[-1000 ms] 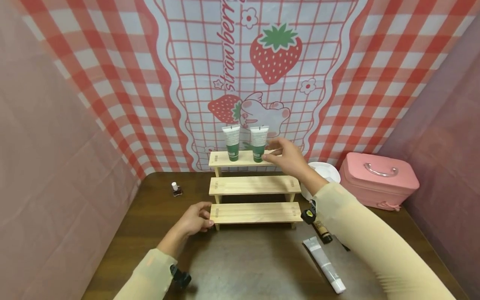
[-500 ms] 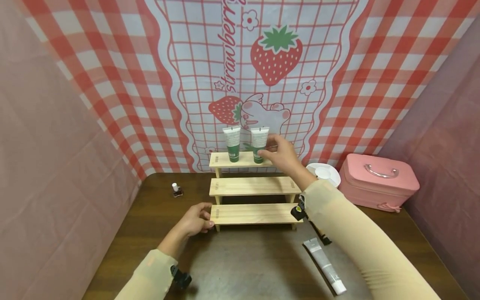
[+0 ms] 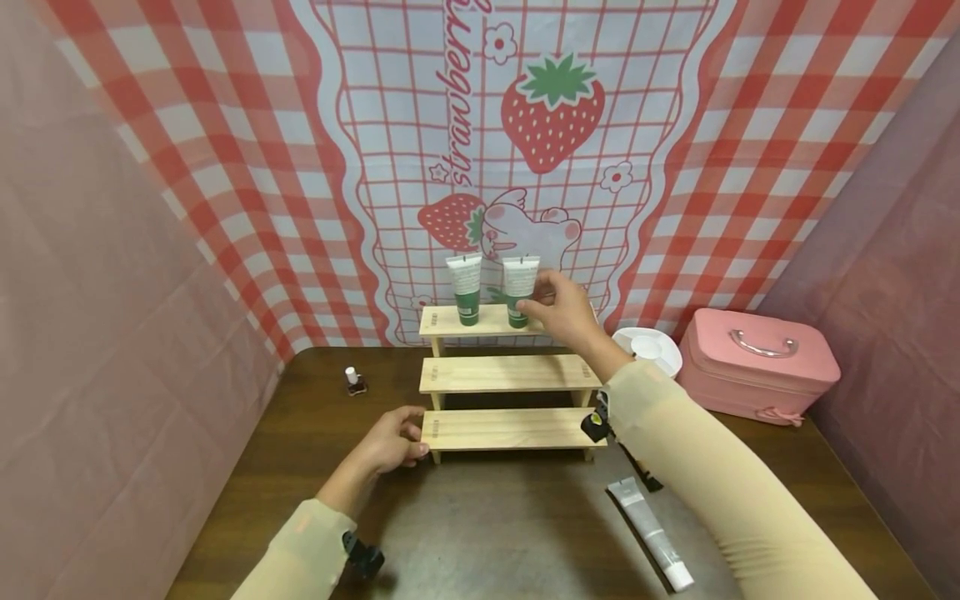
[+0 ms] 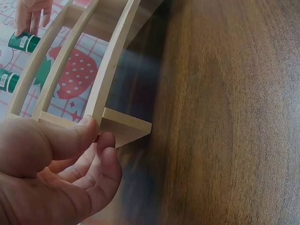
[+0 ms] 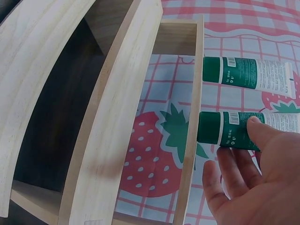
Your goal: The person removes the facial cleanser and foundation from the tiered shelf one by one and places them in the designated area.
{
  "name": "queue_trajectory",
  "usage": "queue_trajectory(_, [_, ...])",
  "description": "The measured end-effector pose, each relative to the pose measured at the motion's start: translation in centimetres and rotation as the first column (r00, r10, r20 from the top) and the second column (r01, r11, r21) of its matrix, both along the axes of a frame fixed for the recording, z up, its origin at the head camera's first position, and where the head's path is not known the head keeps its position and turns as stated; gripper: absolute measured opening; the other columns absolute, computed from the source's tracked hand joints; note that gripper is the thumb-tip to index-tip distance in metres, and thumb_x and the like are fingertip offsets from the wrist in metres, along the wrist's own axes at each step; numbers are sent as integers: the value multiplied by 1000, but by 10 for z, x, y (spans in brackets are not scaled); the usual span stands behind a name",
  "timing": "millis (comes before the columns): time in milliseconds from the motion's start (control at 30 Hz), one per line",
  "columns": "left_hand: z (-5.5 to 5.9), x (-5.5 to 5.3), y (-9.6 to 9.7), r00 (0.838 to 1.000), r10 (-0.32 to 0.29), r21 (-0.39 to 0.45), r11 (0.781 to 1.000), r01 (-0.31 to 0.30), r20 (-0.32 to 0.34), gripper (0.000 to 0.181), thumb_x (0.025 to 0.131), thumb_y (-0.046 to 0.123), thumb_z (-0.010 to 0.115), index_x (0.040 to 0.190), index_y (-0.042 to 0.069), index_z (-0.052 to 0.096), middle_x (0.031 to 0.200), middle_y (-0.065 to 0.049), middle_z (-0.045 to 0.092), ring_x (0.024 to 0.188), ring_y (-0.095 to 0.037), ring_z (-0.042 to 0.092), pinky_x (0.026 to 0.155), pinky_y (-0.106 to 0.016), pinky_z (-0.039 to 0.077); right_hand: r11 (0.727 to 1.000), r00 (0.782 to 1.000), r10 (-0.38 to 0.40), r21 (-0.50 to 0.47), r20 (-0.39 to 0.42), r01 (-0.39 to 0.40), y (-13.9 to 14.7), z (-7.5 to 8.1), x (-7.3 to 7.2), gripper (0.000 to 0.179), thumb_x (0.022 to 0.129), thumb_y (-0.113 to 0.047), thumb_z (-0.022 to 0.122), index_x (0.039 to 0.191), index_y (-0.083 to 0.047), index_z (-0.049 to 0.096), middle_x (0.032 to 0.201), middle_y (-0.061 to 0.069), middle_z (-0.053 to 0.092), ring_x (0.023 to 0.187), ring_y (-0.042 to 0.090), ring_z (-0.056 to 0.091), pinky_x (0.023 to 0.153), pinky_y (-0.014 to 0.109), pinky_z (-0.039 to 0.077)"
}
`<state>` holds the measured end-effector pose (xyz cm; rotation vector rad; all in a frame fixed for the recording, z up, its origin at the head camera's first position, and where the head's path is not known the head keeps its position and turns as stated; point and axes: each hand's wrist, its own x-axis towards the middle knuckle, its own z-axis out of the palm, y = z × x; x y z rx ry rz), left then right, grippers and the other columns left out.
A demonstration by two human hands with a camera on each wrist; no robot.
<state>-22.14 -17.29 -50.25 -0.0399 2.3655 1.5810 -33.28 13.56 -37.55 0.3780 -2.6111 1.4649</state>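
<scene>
A three-step wooden display rack [image 3: 513, 429] stands on the table. My left hand [image 3: 393, 440] holds the left end of its lowest step; in the left wrist view the thumb [image 4: 77, 138] lies against the wooden edge. Two green-and-white squeeze tubes stand upright on the top step, caps down. My right hand [image 3: 567, 314] grips the right tube [image 3: 519, 292], with the thumb on its front and the other fingers partly hidden. The left tube [image 3: 466, 290] stands a small gap away, untouched. The right wrist view shows the held tube [image 5: 234, 129] with its cap at the step.
A small nail polish bottle [image 3: 355, 382] stands left of the rack. At the right are a white dish [image 3: 654, 346] and a pink case [image 3: 757, 362] with a metal handle. A grey-white tube [image 3: 648, 533] lies in front; a dark-capped item [image 3: 651, 481] is partly under my right sleeve.
My right hand has moved slightly left, bringing its thumb onto the front of the right tube. Both tubes keep their places on the step, and the left hand stays at the rack's end.
</scene>
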Motion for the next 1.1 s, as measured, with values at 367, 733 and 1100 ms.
queue_trajectory(367, [-2,-1,0,1000,-5,-3,1000,5,-5,65,85,-16,70,145,-9,46,91,-15,62,71,-19,64,60,-35,59,999,1000,26,-30,6,-26,20,12,15,42,94,-30,77,127,-11,61,120,9,67,111,26,65,96,47,54])
queue_trajectory(733, [-3,-2,0,1000,-3,0,1000,3,-8,66,85,-15,70,146,-8,45,91,-15,62,71,-20,65,60,-35,59,999,999,43,24,-9,-43,93,0,81,38,94,-26,77,123,-4,63,114,16,69,100,20,70,78,28,60])
queue_trajectory(1100, [-5,-2,0,1000,6,-9,1000,-6,1,65,86,-14,70,146,-7,46,90,-14,62,71,-21,65,60,-33,58,996,998,17,82,56,-22,187,-51,166,36,94,-14,75,125,2,66,98,12,75,82,4,70,63,32,62])
